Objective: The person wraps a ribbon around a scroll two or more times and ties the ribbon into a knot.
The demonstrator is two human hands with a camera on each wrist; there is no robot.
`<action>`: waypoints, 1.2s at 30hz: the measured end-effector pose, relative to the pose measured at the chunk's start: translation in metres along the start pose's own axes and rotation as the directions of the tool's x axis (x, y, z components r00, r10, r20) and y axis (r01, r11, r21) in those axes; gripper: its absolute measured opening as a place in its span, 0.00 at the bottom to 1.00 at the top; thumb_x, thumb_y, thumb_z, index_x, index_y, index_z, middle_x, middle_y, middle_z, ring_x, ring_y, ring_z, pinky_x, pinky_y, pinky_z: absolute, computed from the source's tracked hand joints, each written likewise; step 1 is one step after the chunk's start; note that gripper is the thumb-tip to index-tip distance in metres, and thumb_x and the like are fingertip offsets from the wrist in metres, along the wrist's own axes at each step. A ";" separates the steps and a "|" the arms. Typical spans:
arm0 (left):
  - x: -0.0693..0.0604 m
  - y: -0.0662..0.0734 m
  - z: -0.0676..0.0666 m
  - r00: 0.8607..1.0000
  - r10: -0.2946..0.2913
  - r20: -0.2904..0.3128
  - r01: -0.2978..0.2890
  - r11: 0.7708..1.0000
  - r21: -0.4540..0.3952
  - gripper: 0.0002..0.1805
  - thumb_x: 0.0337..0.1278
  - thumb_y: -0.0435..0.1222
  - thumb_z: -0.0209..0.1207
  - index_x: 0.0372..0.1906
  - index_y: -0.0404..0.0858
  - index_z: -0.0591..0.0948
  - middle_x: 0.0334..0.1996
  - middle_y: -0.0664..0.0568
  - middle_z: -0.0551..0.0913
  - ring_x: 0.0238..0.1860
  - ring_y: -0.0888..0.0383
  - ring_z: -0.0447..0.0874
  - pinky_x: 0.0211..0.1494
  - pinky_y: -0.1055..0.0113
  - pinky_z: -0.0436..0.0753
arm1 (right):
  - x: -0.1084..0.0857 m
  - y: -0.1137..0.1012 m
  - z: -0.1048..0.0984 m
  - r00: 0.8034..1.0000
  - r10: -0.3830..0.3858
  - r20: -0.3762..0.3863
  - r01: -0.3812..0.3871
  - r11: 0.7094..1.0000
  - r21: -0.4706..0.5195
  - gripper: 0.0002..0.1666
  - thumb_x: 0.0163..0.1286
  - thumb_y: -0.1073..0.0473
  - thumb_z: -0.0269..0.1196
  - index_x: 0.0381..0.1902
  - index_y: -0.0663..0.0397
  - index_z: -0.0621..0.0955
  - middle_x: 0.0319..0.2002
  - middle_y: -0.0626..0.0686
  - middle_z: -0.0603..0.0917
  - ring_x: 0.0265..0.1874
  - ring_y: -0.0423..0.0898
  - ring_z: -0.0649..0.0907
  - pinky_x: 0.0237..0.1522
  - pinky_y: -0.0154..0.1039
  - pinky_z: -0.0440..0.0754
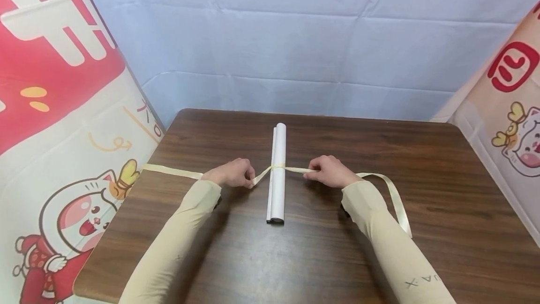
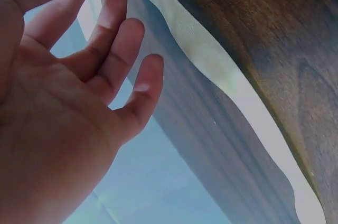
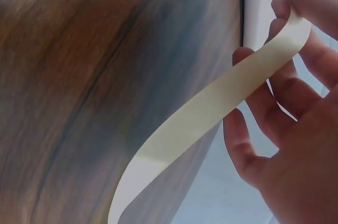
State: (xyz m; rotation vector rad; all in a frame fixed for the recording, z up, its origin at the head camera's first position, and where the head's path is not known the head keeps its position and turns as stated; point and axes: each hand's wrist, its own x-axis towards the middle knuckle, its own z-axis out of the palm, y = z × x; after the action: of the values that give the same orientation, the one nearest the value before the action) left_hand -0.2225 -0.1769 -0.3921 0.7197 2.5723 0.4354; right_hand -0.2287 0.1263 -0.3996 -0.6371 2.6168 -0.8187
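Observation:
A white rolled-up sheet (image 1: 277, 196) lies lengthwise on the table, pointing away from me. Around its middle passes a cream ribbon (image 1: 298, 170), crossing over the roll. On the left, my left hand (image 1: 233, 173) pinches the ribbon between thumb and finger, its other fingers loosely bent in the left wrist view. My right hand (image 1: 332, 171) pinches the ribbon on the other side of the roll. The ribbon's tail (image 3: 185, 121) runs across the right fingers and down. Another tail (image 2: 211, 60) trails past the left hand toward the table's left edge.
The brown wooden table (image 1: 320, 257) has rounded corners. A pale cloth backdrop (image 1: 287, 50) hangs behind it. Printed cartoon panels stand at the left (image 1: 76, 144) and right (image 1: 510, 121). The right tail of the ribbon curves beside the right forearm.

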 end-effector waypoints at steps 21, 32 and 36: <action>0.007 0.004 0.004 0.977 0.094 -0.191 -0.130 0.974 -0.186 0.05 0.49 0.34 0.68 0.27 0.43 0.82 0.55 0.45 0.75 0.60 0.46 0.67 0.64 0.52 0.67 | -0.001 0.004 0.000 1.000 -0.017 -0.006 0.017 1.000 0.016 0.13 0.65 0.51 0.65 0.27 0.54 0.83 0.15 0.44 0.71 0.17 0.43 0.68 0.26 0.37 0.67; 0.015 0.006 0.008 0.922 0.102 -0.373 -0.228 0.922 -0.314 0.03 0.53 0.34 0.66 0.32 0.39 0.84 0.58 0.45 0.78 0.59 0.49 0.75 0.59 0.53 0.76 | 0.001 0.006 0.002 0.999 -0.035 -0.002 0.035 0.999 0.010 0.12 0.64 0.53 0.65 0.25 0.54 0.82 0.16 0.44 0.70 0.18 0.42 0.68 0.26 0.36 0.66; 0.019 0.008 0.010 0.908 0.127 -0.399 -0.266 0.911 -0.316 0.03 0.54 0.32 0.65 0.34 0.36 0.85 0.55 0.44 0.80 0.56 0.50 0.78 0.54 0.54 0.78 | 0.001 0.006 0.002 0.999 -0.039 -0.003 0.039 0.999 0.010 0.12 0.64 0.53 0.65 0.25 0.53 0.82 0.15 0.44 0.70 0.18 0.42 0.68 0.26 0.36 0.67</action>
State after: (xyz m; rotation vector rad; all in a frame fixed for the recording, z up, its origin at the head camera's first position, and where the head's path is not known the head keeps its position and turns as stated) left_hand -0.2290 -0.1582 -0.4040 0.8288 2.6430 1.1870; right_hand -0.2303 0.1294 -0.4042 -0.6871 2.6089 -0.8449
